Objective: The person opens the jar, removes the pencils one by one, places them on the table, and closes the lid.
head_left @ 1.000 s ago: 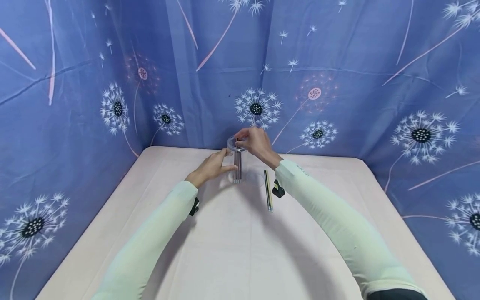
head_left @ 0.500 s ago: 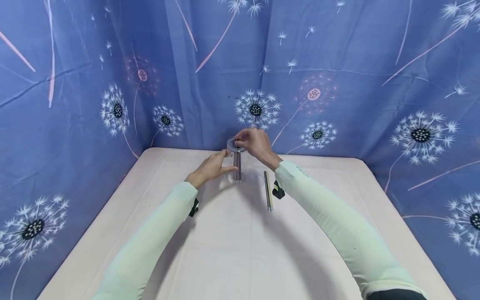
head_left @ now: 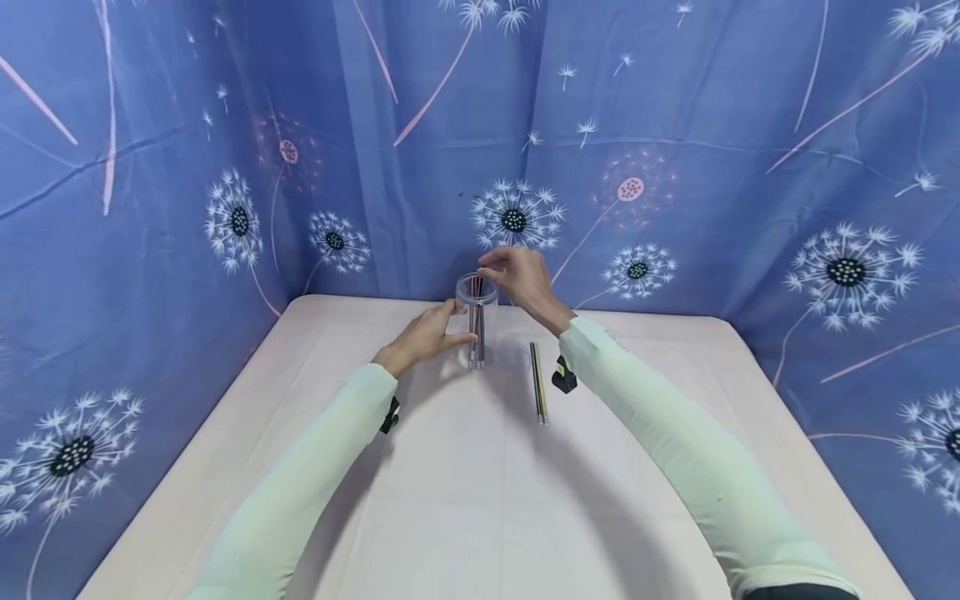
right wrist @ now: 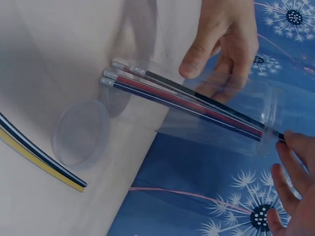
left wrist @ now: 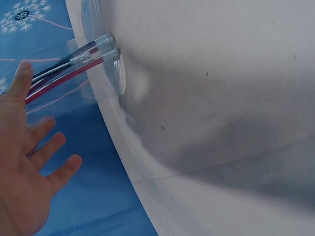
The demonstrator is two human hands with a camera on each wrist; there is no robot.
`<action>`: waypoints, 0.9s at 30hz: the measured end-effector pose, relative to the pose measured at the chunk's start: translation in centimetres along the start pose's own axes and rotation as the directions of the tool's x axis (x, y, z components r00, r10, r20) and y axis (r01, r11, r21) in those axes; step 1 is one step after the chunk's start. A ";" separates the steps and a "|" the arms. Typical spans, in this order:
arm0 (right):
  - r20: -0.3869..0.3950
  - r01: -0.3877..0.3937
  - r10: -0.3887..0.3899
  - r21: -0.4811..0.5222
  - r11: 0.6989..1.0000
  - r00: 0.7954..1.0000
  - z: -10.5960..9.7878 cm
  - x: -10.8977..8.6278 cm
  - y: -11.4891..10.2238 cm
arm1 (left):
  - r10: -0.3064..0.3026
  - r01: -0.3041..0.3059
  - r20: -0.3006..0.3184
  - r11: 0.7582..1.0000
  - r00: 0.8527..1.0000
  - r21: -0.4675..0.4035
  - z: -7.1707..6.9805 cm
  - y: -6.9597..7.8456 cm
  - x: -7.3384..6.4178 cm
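A clear cylindrical jar [head_left: 490, 321] stands upright near the table's back edge, several pencils inside with their metal-capped ends down. My left hand [head_left: 427, 332] holds it from the left; in the right wrist view the thumb is on the near side and the fingers are behind. At the jar's mouth, my right hand [head_left: 521, 277] pinches the upper end of a dark pencil [right wrist: 197, 96], whose lower end is inside the jar. Red and dark blue pencils [right wrist: 184, 104] lean beside it. In the left wrist view the left thumb [left wrist: 22, 81] lies against the jar.
Two loose pencils [head_left: 539, 383], one black and one yellow, lie right of the jar. A clear round lid [right wrist: 81, 133] lies flat between them and the jar. Behind the pale table [head_left: 450, 500] hangs a blue dandelion-print curtain [head_left: 420, 183].
My right hand has moved slightly right and up at the jar's mouth, shifting the dark pencil's top rightward. The left hand still holds the jar in the same place.
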State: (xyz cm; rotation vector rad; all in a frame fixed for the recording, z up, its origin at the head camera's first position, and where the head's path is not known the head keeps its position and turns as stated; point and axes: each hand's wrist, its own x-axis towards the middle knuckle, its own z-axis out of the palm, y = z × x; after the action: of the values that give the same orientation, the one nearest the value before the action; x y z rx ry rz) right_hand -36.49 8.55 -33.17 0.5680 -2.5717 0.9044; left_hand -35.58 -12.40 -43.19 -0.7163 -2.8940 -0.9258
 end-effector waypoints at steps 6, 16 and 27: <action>-0.022 0.013 -0.013 -0.002 1.000 1.000 -1.1 0.4 -0.2 | 0.003 -0.003 -0.004 1.000 1.000 0.000 0.0 0.1 -0.1; -0.079 0.059 -0.054 0.057 0.997 0.995 -3.2 1.2 -0.7 | 0.003 -0.003 0.000 1.000 1.000 -0.004 -0.1 0.1 -0.1; -0.090 0.059 -0.055 0.043 0.997 0.994 -5.6 1.6 -1.3 | 0.010 -0.010 0.003 1.000 1.000 0.027 0.0 0.2 0.0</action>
State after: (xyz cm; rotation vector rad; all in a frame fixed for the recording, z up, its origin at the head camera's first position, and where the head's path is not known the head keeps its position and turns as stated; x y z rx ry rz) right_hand -36.14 10.85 -27.67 0.5968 -2.4490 0.9499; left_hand -35.48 -12.29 -43.06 -0.7299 -2.8966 -0.8839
